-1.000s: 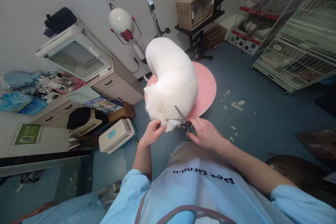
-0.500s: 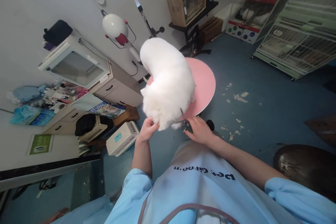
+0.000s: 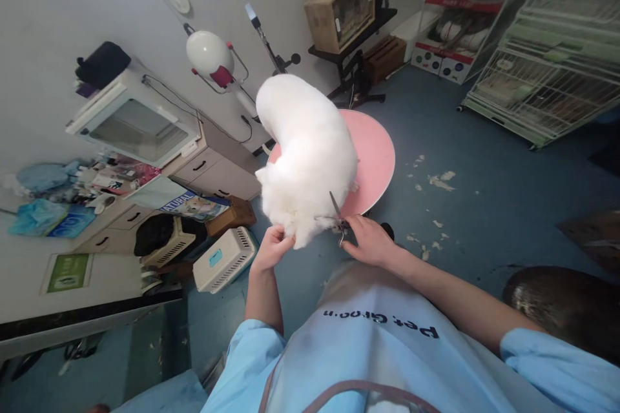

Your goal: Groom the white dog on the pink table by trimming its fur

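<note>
A fluffy white dog (image 3: 310,135) is on a round pink table (image 3: 375,155), its body curved and its head toward me. My left hand (image 3: 272,248) is closed at the near edge of its head, thumb and fingers pinching the fur there. In my right hand (image 3: 368,239) is a pair of scissors (image 3: 336,208), with fingers at the handle loops. Their blades stand apart beside the head, and one reaches into the fur. The dog's face is turned from view.
White fur clumps (image 3: 442,181) lie on the blue floor right of the table. A dryer (image 3: 210,55) on an arm stands behind the dog. Left are a pet carrier (image 3: 225,259) and drawers (image 3: 213,171); right are a wire cage (image 3: 542,77) and a dark round stool (image 3: 557,303).
The view has shifted slightly. The scissors have moved a little against the head, their blades still apart. A fur tuft hanging under the blades before no longer shows there. My left hand keeps its pinch.
</note>
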A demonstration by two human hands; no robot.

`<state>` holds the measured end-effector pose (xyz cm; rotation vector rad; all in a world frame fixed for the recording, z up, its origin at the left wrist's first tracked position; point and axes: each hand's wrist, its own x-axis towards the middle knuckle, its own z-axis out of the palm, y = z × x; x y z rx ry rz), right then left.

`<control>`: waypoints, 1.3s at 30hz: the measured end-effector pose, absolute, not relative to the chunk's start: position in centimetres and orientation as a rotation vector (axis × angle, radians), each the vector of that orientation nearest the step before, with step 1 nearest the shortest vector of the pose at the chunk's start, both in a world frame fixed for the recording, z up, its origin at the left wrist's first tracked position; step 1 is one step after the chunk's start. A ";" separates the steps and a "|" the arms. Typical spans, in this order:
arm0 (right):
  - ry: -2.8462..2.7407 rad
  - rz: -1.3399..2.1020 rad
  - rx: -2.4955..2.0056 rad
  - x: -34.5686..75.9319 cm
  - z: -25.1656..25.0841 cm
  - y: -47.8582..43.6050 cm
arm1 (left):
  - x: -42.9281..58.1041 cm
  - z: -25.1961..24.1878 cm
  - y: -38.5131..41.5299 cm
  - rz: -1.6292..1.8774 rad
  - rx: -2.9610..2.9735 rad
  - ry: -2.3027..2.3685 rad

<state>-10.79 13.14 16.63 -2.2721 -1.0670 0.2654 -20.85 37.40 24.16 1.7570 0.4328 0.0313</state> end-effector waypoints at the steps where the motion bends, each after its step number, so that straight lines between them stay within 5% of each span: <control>1: -1.068 0.263 -2.279 -10.8 17.0 13.0 | -20.9 24.4 37.2 0.022 1.768 0.439; 39: -1.576 0.218 -2.575 -4.7 29.7 10.4 | -20.6 22.6 31.5 0.079 1.869 0.296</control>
